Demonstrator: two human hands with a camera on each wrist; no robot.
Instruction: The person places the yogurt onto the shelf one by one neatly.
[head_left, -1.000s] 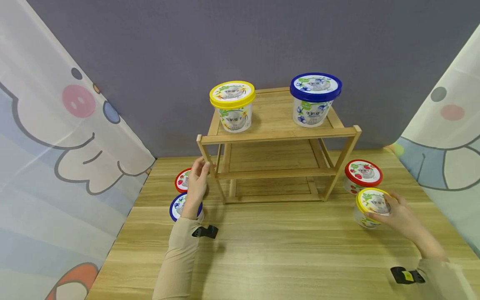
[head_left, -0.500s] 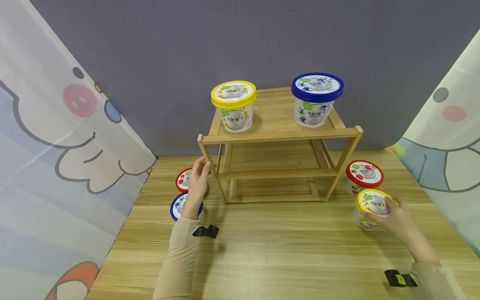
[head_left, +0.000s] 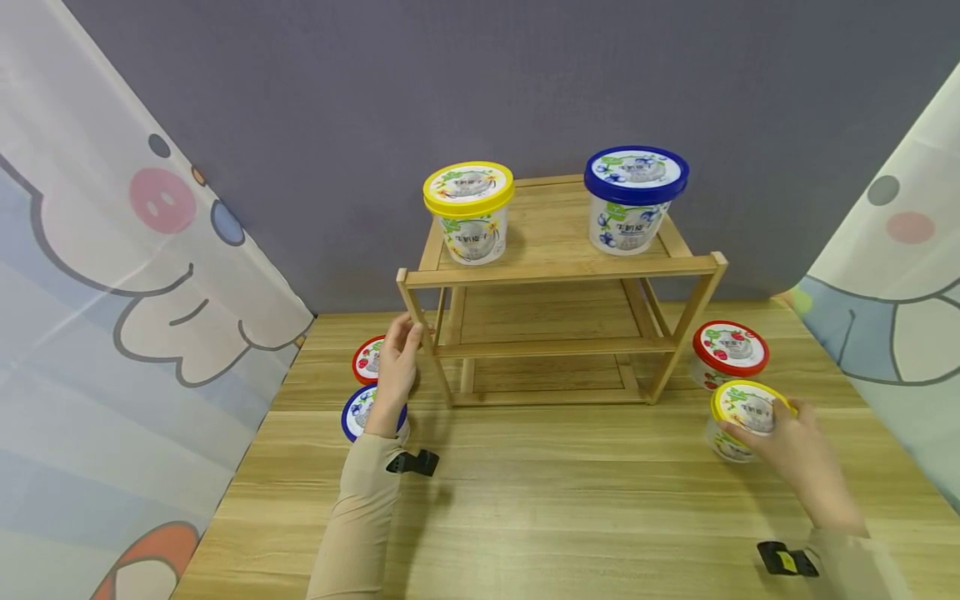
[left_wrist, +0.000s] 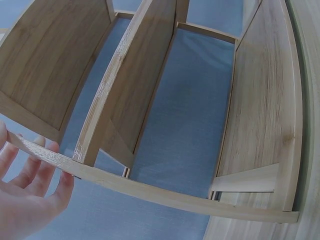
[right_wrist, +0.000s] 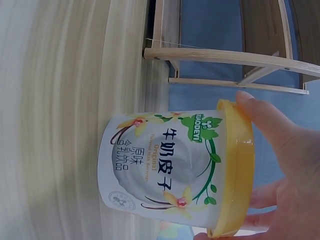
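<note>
My right hand (head_left: 798,446) grips the yellow-lidded tub (head_left: 750,408) by its lid, at the right of the table. In the right wrist view, thumb and fingers of the hand (right_wrist: 287,175) lie round the yellow rim of the tub (right_wrist: 170,165). My left hand (head_left: 397,367) is at the left front post of the wooden rack (head_left: 555,271); in the left wrist view its fingers (left_wrist: 62,187) curl round that post (left_wrist: 145,192). On the rack's top shelf stand a yellow-lidded tub (head_left: 468,212) at left and a blue-lidded tub (head_left: 633,200) at right.
A red-lidded tub (head_left: 731,350) stands just behind the gripped one. Left of the rack are another red-lidded tub (head_left: 366,360) and a blue-lidded tub (head_left: 358,414), both partly hidden by my left hand and arm. A grey curtain (head_left: 525,83) hangs behind.
My right wrist and forearm have swung a little to the left, while the hand stays on the yellow-lidded tub, which has shifted slightly nearer. The left hand keeps its place at the post.
</note>
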